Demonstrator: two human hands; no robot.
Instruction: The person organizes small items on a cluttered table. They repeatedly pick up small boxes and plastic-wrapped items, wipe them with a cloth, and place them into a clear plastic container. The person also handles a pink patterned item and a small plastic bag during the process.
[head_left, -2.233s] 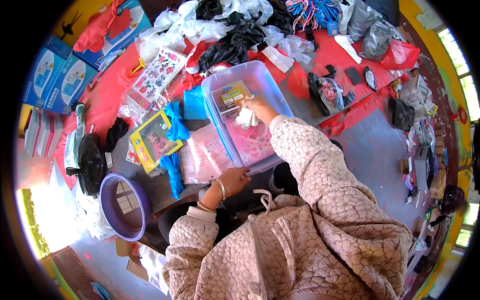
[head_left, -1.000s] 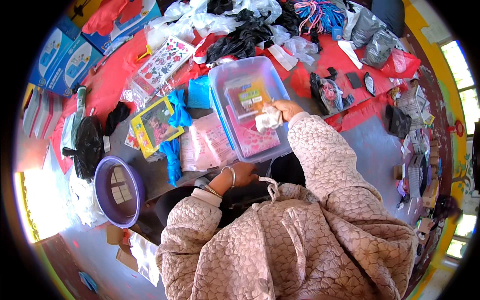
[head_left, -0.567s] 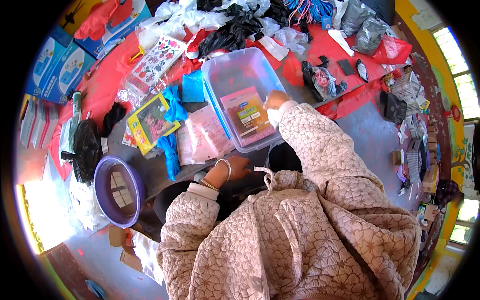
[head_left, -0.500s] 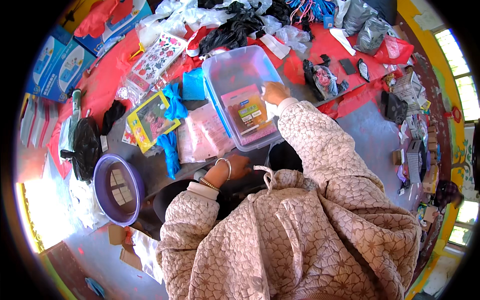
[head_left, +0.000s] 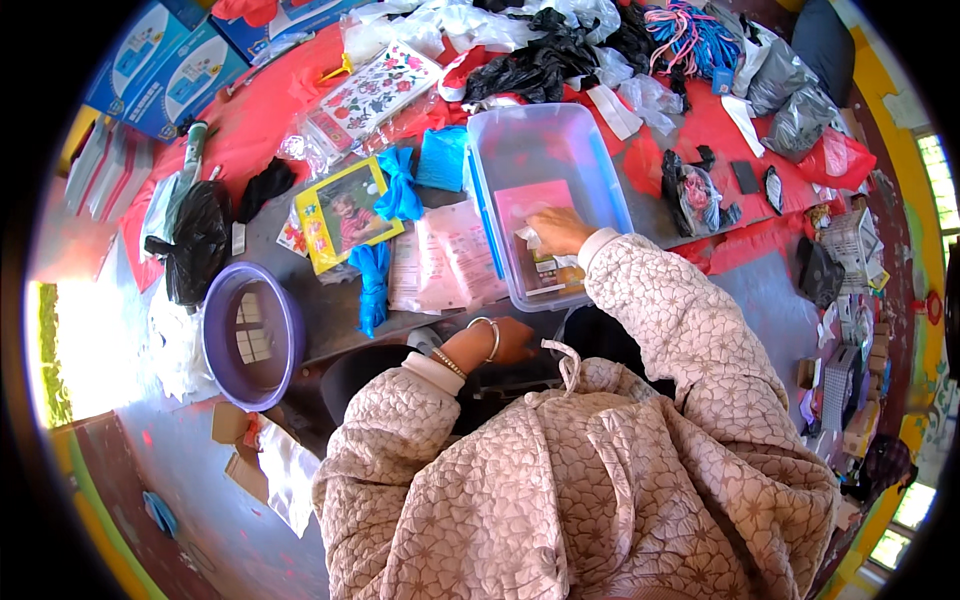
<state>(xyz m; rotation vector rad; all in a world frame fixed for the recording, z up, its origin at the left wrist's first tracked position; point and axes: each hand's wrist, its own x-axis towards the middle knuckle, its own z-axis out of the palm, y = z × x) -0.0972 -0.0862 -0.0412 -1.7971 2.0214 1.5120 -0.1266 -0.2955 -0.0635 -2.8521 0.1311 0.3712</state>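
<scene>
A clear plastic storage box (head_left: 610,170) with a blue clip along its left side stands on the table before me. Inside it lie a pink sheet or packet (head_left: 533,197) and an orange-brown packet (head_left: 548,275). My right hand (head_left: 560,230) reaches into the box, closed on a crumpled white wipe or tissue (head_left: 529,238) over these packets. Near the table's front edge, low before my body, is my left hand (head_left: 512,341), a bangle at its wrist; its fingers are in shadow and I cannot make them out. Pale pink packets (head_left: 455,255) lie left of the box.
A yellow-framed picture (head_left: 345,215) lies to the left, beside blue plastic bundles (head_left: 400,185) and a blue packet (head_left: 442,158). A purple basin (head_left: 212,345) stands at the table's left front. Black bags (head_left: 195,245), a flower-patterned sheet (head_left: 385,90) and heaped plastic bags (head_left: 540,60) lie around.
My right hand has moved from the box's right side inward over the packets, with the white wipe or tissue in it. The whole view has shifted; my left hand stays low by the edge.
</scene>
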